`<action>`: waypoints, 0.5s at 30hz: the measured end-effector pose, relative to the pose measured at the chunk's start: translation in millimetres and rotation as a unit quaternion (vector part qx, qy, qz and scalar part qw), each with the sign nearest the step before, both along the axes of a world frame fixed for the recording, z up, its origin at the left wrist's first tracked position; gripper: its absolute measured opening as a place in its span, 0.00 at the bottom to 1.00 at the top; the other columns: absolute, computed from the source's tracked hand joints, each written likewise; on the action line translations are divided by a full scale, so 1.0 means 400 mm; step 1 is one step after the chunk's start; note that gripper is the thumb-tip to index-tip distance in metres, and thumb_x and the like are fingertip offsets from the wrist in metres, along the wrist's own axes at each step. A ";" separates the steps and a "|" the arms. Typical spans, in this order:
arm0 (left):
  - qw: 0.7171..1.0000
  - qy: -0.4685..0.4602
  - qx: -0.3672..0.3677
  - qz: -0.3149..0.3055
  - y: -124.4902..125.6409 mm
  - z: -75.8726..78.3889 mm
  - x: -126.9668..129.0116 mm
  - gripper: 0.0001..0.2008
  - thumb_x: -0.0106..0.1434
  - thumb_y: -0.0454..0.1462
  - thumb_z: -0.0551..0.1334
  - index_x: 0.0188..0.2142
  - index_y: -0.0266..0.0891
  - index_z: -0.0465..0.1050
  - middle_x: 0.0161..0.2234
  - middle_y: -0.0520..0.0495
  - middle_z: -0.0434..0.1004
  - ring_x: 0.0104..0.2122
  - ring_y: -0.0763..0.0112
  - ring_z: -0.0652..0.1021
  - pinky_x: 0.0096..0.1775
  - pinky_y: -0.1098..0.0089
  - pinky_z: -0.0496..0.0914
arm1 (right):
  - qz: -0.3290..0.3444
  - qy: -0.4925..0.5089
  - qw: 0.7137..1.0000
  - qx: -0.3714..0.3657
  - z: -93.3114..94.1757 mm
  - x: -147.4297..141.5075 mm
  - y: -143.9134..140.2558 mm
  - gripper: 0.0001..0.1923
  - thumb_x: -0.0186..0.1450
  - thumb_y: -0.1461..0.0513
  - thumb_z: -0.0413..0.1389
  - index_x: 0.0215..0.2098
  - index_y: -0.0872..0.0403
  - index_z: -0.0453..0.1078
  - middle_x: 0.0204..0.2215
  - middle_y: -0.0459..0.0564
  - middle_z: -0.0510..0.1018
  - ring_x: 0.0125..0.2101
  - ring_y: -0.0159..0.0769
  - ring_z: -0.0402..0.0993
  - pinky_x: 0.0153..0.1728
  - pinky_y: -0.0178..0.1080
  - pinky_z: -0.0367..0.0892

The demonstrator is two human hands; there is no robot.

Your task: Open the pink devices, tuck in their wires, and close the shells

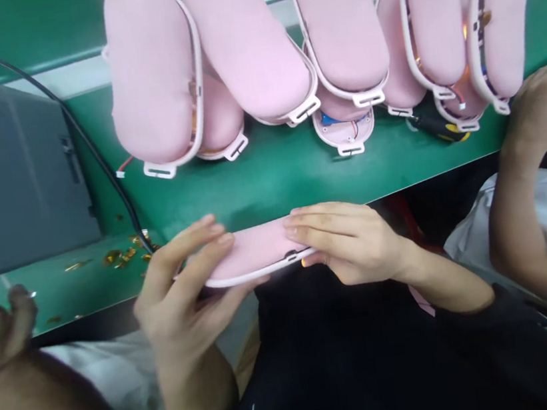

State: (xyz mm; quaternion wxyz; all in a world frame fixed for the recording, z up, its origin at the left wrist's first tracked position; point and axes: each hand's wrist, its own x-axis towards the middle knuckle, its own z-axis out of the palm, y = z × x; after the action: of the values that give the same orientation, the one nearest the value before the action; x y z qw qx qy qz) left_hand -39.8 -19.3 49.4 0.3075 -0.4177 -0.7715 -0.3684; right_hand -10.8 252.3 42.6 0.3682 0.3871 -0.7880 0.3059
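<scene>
A pink padded oval unit with a white rim [259,247] is held edge-on in front of my body, near the front edge of the green table. My left hand [184,291] grips its left end, fingers over the pink top and thumb underneath. Around the right end my right hand [353,238] is closed, fingertips on the pink cover and thumb below the rim. A small dark slot shows in the rim between the hands. The underside of the unit is hidden.
Several similar pink units [247,47] lie overlapping along the back of the green table [270,178]. A black-and-yellow screwdriver [439,128] rests beside them. At left stand a grey box [12,172], a black cable [88,138] and gold scraps [121,255]. Co-workers' arms [519,199] flank me.
</scene>
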 end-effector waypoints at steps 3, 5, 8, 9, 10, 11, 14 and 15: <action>0.998 -0.031 -0.027 -0.053 -0.019 0.032 -0.008 0.30 0.61 0.32 0.79 0.62 0.38 0.80 0.54 0.42 0.84 0.58 0.60 0.83 0.63 0.59 0.79 | 0.005 -0.012 1.000 -0.011 0.002 -0.004 -0.004 0.18 0.71 0.66 0.66 0.57 0.65 0.74 0.54 0.55 0.82 0.58 0.39 0.82 0.60 0.43 0.84; 0.997 -0.041 -0.019 -0.058 -0.013 0.039 -0.014 0.25 0.60 0.32 0.80 0.56 0.34 0.82 0.49 0.42 0.85 0.53 0.62 0.85 0.58 0.63 0.81 | 0.011 -0.025 0.999 -0.019 0.006 -0.009 -0.004 0.17 0.70 0.67 0.66 0.56 0.64 0.74 0.54 0.54 0.82 0.57 0.38 0.82 0.60 0.42 0.83; 0.998 -0.027 0.016 -0.062 -0.001 0.041 -0.028 0.25 0.58 0.32 0.81 0.55 0.33 0.83 0.48 0.41 0.86 0.48 0.64 0.86 0.52 0.67 0.83 | 0.022 -0.052 0.998 -0.027 0.014 -0.019 -0.001 0.17 0.71 0.64 0.66 0.56 0.64 0.75 0.53 0.53 0.82 0.58 0.36 0.82 0.62 0.40 0.82; 0.997 -0.024 0.025 -0.063 0.002 0.041 -0.032 0.26 0.58 0.32 0.81 0.56 0.34 0.83 0.48 0.42 0.86 0.47 0.64 0.86 0.50 0.67 0.83 | 0.028 -0.063 0.997 -0.028 0.017 -0.023 0.001 0.18 0.71 0.62 0.67 0.56 0.64 0.75 0.53 0.53 0.82 0.58 0.36 0.82 0.63 0.40 0.81; 0.997 -0.022 0.031 -0.065 0.004 0.041 -0.035 0.27 0.58 0.32 0.81 0.57 0.35 0.83 0.49 0.42 0.86 0.46 0.64 0.86 0.49 0.67 0.83 | 0.034 -0.072 0.996 -0.030 0.020 -0.027 0.003 0.19 0.71 0.62 0.67 0.56 0.64 0.75 0.54 0.53 0.82 0.58 0.36 0.82 0.63 0.39 0.81; 0.997 -0.024 0.034 -0.063 0.007 0.042 -0.036 0.28 0.57 0.32 0.81 0.58 0.36 0.84 0.48 0.42 0.87 0.45 0.65 0.86 0.48 0.68 0.83 | 0.040 -0.079 0.996 -0.032 0.022 -0.031 0.006 0.19 0.70 0.62 0.67 0.56 0.64 0.75 0.54 0.53 0.82 0.58 0.36 0.82 0.64 0.39 0.81; 0.997 -0.047 0.046 -0.033 0.019 0.049 -0.022 0.30 0.57 0.31 0.81 0.59 0.40 0.84 0.47 0.45 0.87 0.45 0.67 0.85 0.49 0.71 0.81 | 0.049 -0.089 0.994 -0.041 0.023 -0.043 0.013 0.20 0.71 0.61 0.67 0.56 0.65 0.75 0.54 0.55 0.82 0.58 0.37 0.82 0.64 0.39 0.81; 0.996 -0.070 0.056 -0.016 0.026 0.053 -0.012 0.30 0.55 0.32 0.82 0.58 0.42 0.85 0.46 0.47 0.87 0.45 0.68 0.85 0.49 0.72 0.81 | 0.054 -0.091 0.993 -0.049 0.022 -0.047 0.016 0.19 0.72 0.61 0.66 0.56 0.65 0.75 0.54 0.56 0.82 0.58 0.37 0.82 0.63 0.40 0.81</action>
State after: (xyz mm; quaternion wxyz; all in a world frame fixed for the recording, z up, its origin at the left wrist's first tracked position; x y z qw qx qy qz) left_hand -44.7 -9.0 70.6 0.2696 -0.3853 -0.7624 -0.4446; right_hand -29.8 258.8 51.3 0.2964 0.3815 -0.7800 0.3979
